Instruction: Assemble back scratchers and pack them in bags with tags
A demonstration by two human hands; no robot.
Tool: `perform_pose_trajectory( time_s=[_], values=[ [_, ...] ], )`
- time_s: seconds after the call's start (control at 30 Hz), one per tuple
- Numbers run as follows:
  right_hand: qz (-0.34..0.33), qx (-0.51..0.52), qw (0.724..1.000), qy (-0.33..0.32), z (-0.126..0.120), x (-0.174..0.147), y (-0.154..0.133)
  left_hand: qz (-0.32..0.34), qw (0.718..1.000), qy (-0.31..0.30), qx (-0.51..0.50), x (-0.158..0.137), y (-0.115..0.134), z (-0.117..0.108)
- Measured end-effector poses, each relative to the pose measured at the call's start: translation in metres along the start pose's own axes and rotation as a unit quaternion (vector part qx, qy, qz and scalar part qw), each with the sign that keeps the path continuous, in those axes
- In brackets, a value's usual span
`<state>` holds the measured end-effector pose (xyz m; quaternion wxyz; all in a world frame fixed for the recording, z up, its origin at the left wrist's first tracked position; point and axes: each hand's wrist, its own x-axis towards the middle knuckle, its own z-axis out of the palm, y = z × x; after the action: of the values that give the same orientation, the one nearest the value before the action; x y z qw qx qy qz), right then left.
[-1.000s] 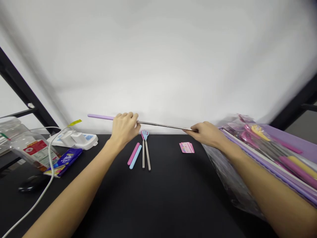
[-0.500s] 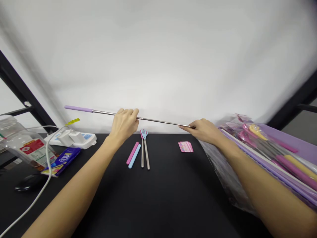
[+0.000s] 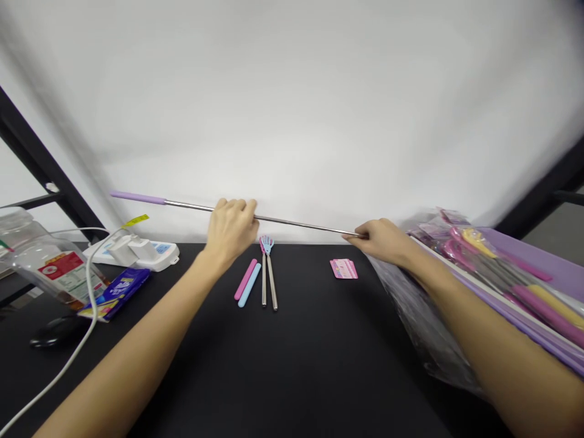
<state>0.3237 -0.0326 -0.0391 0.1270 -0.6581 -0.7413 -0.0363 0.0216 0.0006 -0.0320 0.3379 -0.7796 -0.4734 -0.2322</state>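
Note:
A long, extended telescopic back scratcher (image 3: 194, 207) with a purple handle (image 3: 139, 198) is held almost level above the black table's back edge, its left end slightly higher. My left hand (image 3: 232, 228) is wrapped around its metal rod near the middle. At the right end, my right hand (image 3: 381, 238) pinches the rod, and the tip is hidden in its fingers. Below lie two metal rods with pink and light-blue claw heads (image 3: 267, 244), next to a pink handle sleeve (image 3: 246, 279) and a light-blue one (image 3: 249, 285). Pink cards (image 3: 344, 269) rest below my right hand.
To the right, a purple bin (image 3: 515, 243) holds several bagged back scratchers, with clear plastic (image 3: 410, 310) along its side. At left are a power strip (image 3: 166, 254), a clear jar (image 3: 59, 271), a blue packet (image 3: 121, 292), a black mouse (image 3: 57, 330) and a white cable (image 3: 77, 350).
The back scratcher's purple end has shifted a little left and my right hand a little right, so the rod spans slightly more. My left hand stays nearly in place.

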Motion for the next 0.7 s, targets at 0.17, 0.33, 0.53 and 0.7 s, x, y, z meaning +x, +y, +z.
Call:
perform_pose_trajectory(
  time_s=[0.17, 0.33, 0.53, 0.7],
  values=[
    [-0.081, 0.024, 0.996, 0.009, 0.008, 0.005, -0.050, 0.135, 0.989, 0.000, -0.058, -0.003, 0.051, -0.007],
    [-0.060, 0.030, 0.998, 0.008, 0.004, 0.006, -0.023, 0.102, 0.994, -0.020, -0.030, 0.002, 0.018, -0.014],
    [-0.068, -0.002, 0.998, -0.001, 0.004, 0.002, -0.030, 0.050, 0.993, -0.095, -0.056, -0.003, 0.018, -0.004],
    [-0.107, -0.033, 0.994, -0.006, 0.010, 0.002, -0.063, 0.162, 0.974, -0.092, -0.130, -0.007, 0.060, -0.003]
  ],
)
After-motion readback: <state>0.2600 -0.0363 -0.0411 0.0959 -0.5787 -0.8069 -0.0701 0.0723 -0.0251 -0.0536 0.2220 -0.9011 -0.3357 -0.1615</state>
